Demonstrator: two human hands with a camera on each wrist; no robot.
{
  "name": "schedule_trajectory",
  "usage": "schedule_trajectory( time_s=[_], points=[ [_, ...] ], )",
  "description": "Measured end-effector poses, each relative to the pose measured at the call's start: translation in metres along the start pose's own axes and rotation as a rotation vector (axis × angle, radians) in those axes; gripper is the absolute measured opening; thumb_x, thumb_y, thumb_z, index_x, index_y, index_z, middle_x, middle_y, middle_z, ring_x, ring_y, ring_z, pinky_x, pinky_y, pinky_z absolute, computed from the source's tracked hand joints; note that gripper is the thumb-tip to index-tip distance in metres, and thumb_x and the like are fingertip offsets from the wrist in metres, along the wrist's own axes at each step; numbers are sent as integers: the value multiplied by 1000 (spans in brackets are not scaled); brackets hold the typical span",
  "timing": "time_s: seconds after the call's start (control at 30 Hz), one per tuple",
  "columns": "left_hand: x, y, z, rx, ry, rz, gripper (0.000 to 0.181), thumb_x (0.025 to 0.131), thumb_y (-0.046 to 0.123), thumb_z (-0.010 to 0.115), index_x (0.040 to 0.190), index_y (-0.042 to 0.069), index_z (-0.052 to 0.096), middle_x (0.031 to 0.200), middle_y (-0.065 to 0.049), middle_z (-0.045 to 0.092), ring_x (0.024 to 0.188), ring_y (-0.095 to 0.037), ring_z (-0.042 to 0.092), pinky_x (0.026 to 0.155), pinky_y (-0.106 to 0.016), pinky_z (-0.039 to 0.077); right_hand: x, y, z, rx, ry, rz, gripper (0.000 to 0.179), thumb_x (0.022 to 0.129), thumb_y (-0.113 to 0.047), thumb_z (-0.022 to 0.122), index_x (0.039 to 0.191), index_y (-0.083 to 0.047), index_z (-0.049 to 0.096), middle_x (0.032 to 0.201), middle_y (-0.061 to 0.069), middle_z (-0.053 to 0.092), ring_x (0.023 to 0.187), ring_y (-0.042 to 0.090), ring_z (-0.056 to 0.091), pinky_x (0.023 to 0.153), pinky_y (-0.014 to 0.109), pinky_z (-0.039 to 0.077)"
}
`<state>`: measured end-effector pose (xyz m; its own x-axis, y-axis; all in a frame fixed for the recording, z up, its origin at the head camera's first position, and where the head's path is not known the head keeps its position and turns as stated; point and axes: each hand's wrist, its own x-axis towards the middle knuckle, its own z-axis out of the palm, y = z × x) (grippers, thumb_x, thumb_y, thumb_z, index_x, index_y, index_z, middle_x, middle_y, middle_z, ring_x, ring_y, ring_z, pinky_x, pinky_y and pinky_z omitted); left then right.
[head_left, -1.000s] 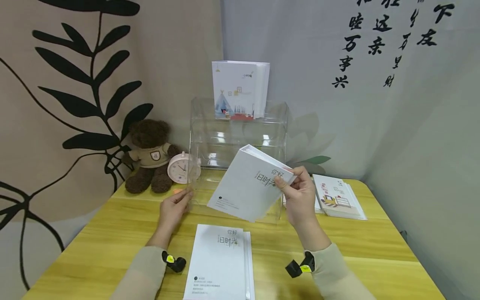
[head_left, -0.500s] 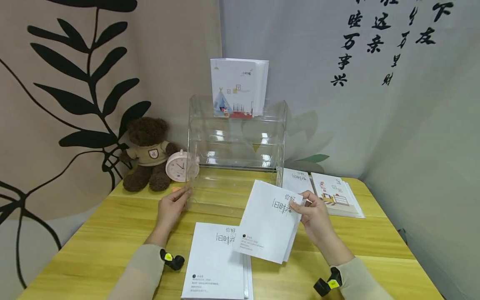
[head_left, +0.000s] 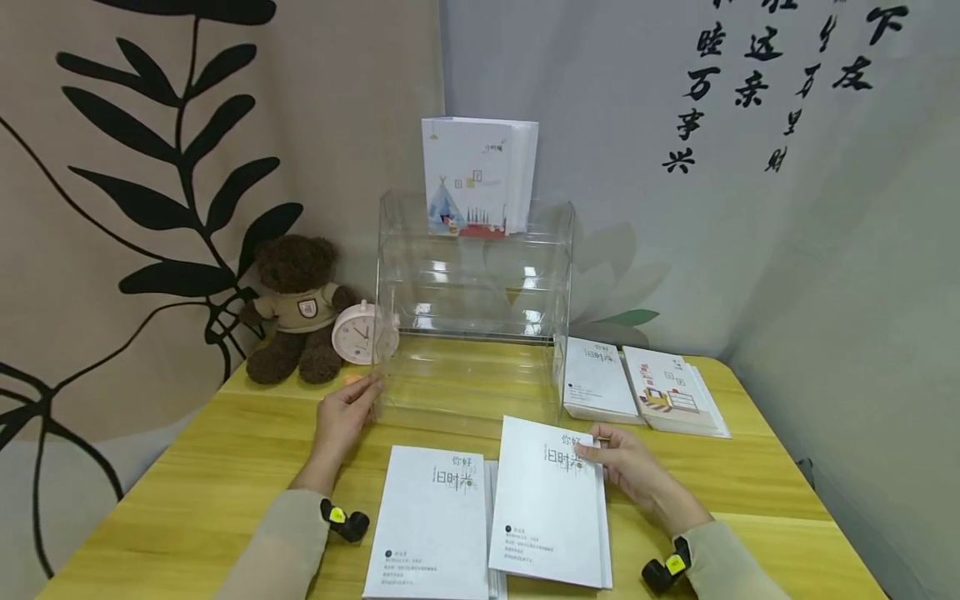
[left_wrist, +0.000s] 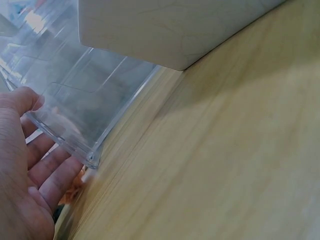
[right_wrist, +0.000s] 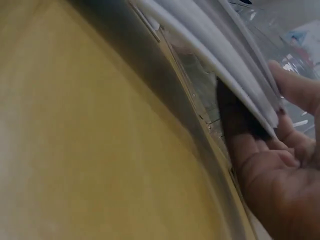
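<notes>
My left hand [head_left: 339,429] pinches the lower left edge of a clear acrylic display rack [head_left: 468,367]. In the left wrist view its thumb lies on one side of the rack's wall and the fingers on the other. My right hand [head_left: 643,471] holds a white book [head_left: 551,525] with Chinese lettering by its upper right edge, thumb on the cover and fingers beneath. Slightly tilted, that book's left edge overlaps a matching white book [head_left: 427,533] on the table. The right wrist view shows the held book's page edges [right_wrist: 220,50] raised off the tabletop.
An illustrated book [head_left: 476,179] stands on the rack's top tier. Right of the rack lie a white book [head_left: 600,383] and another illustrated book [head_left: 671,392]. A brown teddy bear [head_left: 296,312] and a pink alarm clock [head_left: 356,333] sit at the left on the wooden table [head_left: 187,500].
My right hand has brought the white book from in front of the rack down and toward me, beside the other white book. My left hand stays on the rack's edge.
</notes>
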<state>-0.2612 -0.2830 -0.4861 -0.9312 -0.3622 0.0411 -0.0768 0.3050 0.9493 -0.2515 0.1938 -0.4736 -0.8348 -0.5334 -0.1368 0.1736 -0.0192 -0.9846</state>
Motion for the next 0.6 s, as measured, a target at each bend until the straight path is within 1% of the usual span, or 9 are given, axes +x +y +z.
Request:
schedule_trajectory(
  time_s=[0.03,0.1,0.2,0.3,0.43,0.5,0.6],
  points=[
    [0,0,0,-4,2,2,52,98,53,73,140,23,71,135,-9,74,79,-10,67,66,-22,54,0,2,-2,-5,-23,2,10,102,-10,69,100,-12,59,104,-2,82,91,12,79,75,28,63],
    [0,0,1,-8,7,6,52,97,53,73,139,23,72,132,-10,75,77,-11,67,65,-23,53,1,6,-4,-29,-38,10,9,101,-11,70,103,-12,61,106,-2,81,93,13,78,77,29,63],
    [1,1,1,-12,10,10,53,97,54,74,139,23,72,132,-10,75,77,-12,67,64,-23,52,3,9,-4,-89,-21,31,11,101,-14,72,109,-12,65,108,-2,79,94,13,76,78,29,63],
    [1,1,1,-17,7,1,54,96,54,75,139,22,72,135,-9,74,79,-11,68,66,-22,53,4,11,-3,-183,6,35,21,102,-19,72,118,-7,66,109,0,76,93,13,73,76,28,61],
    [1,-1,0,-43,-3,-20,55,96,54,75,140,21,72,137,-11,73,82,-9,71,69,-21,56,6,15,-2,-375,37,-29,33,103,-26,70,127,-2,67,108,1,74,92,11,66,76,25,56],
    [1,-2,1,-48,-4,-17,55,95,55,75,139,21,72,129,-13,76,79,-10,70,67,-22,56,7,18,-1,-458,52,-76,32,104,-27,69,126,-3,69,108,2,74,91,11,64,76,24,53],
    [1,-3,1,-53,-4,-3,54,95,56,76,137,22,74,110,-10,80,75,-12,69,64,-24,54,8,20,-1,-528,69,-138,28,105,-25,68,124,-5,71,108,4,75,90,10,63,78,23,52]
  ],
)
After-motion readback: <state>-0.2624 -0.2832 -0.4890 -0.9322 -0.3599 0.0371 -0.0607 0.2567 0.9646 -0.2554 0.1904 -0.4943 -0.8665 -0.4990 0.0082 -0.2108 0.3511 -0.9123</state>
